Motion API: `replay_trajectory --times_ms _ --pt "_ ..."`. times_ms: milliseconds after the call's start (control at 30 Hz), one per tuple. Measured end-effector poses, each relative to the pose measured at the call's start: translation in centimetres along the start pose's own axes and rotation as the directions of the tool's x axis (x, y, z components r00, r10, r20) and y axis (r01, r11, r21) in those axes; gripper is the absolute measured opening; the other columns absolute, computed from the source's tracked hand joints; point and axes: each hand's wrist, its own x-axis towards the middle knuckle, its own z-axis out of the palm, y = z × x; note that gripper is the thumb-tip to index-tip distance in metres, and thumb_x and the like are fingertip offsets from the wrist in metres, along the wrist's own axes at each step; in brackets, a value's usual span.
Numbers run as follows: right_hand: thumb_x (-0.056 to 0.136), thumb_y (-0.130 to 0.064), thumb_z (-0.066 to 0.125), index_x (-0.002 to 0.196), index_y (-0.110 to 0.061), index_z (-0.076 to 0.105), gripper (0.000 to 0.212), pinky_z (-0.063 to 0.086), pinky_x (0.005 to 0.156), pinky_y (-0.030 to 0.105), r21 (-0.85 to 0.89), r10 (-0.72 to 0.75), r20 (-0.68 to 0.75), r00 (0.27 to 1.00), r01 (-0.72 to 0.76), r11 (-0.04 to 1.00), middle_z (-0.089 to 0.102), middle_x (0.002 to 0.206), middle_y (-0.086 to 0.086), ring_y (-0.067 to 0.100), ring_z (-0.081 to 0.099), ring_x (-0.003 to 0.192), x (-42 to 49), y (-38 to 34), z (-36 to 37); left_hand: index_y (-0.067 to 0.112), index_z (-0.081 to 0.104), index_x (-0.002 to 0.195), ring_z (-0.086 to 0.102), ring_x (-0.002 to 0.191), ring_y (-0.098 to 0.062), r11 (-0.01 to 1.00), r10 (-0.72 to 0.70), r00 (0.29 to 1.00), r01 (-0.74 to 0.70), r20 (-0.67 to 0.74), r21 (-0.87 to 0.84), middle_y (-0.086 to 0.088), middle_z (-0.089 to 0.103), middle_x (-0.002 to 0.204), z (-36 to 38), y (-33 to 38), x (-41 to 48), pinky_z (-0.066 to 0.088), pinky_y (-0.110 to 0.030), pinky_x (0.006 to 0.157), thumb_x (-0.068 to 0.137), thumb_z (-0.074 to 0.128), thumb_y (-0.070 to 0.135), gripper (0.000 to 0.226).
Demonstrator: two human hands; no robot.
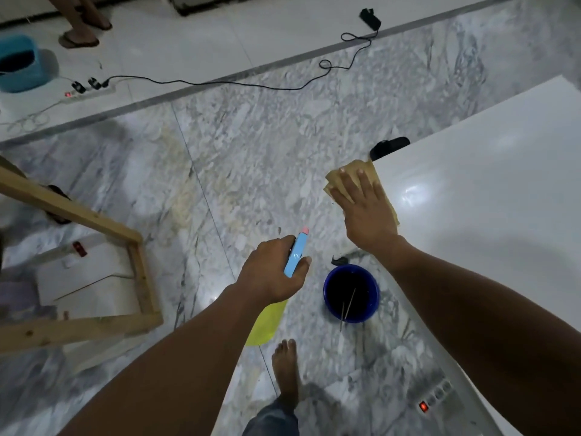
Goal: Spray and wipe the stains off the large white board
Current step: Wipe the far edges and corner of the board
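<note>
The large white board (490, 196) fills the right side, glossy, with a light glare on it. My right hand (364, 212) lies flat with straight fingers on a tan cloth (349, 174), pressing it at the board's near-left corner; part of the cloth hangs past the edge. My left hand (273, 272) grips a spray bottle (295, 256) with a light blue head and pink tip, held over the floor left of the board. Its yellow body (267, 322) shows below my wrist.
A dark blue bucket (351, 292) stands on the marble floor below the board's edge. A wooden frame (94, 225) lies at left. A black cable (220, 84) runs to a power strip (91, 92). A teal bin (20, 62) and another person's feet (81, 29) are at top left. My bare foot (284, 369) is below.
</note>
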Motion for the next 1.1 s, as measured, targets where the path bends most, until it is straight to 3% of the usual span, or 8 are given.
replay_trajectory --times_ms 333,667,867,1100 --pt "0.08 -0.015 0.062 0.157 -0.028 0.02 0.089 0.014 0.121 0.058 0.001 0.039 0.068 0.997 -0.039 0.999 0.001 0.168 0.004 0.038 -0.001 0.153 -12.5 1.1 0.3 0.014 0.056 0.089 0.058 0.068 -0.025 0.999 -0.003 1.0 0.002 0.02 0.042 0.002 0.057 0.073 4.6 3.0 -6.6 0.051 -0.042 0.067 0.099 0.064 0.04 0.028" --pt "0.08 -0.019 0.067 0.154 -0.025 0.032 0.083 0.019 0.119 0.059 0.031 0.007 0.045 0.999 -0.008 0.999 0.012 0.167 0.007 0.04 0.01 0.152 -29.4 3.4 1.8 0.022 0.05 0.085 0.061 0.071 -0.027 0.997 0.029 1.0 -0.029 0.001 0.071 0.002 0.057 0.074 15.6 9.8 -18.5 0.051 -0.043 0.068 0.099 0.064 0.038 0.025" --pt "0.08 -0.014 0.063 0.154 -0.023 0.033 0.081 0.02 0.118 0.06 0.052 -0.007 -0.025 1.0 0.008 0.999 0.015 0.166 0.008 0.041 0.013 0.151 -40.3 4.5 2.5 0.021 0.05 0.087 0.047 0.06 -0.012 0.998 0.044 0.998 -0.047 0.053 0.042 0.007 0.05 0.071 23.3 13.9 -26.6 0.035 -0.029 0.056 0.1 0.064 0.035 0.024" --pt "0.082 -0.007 0.057 0.156 -0.023 0.028 0.081 0.019 0.119 0.059 0.028 0.029 -0.024 0.999 -0.028 0.999 0.01 0.167 0.007 0.039 0.008 0.152 -52.0 5.2 2.9 0.018 0.051 0.088 0.049 0.064 -0.016 0.995 0.071 0.996 -0.074 0.05 0.069 0.003 0.054 0.075 28.7 17.1 -33.8 0.042 -0.035 0.064 0.1 0.064 0.035 0.025"
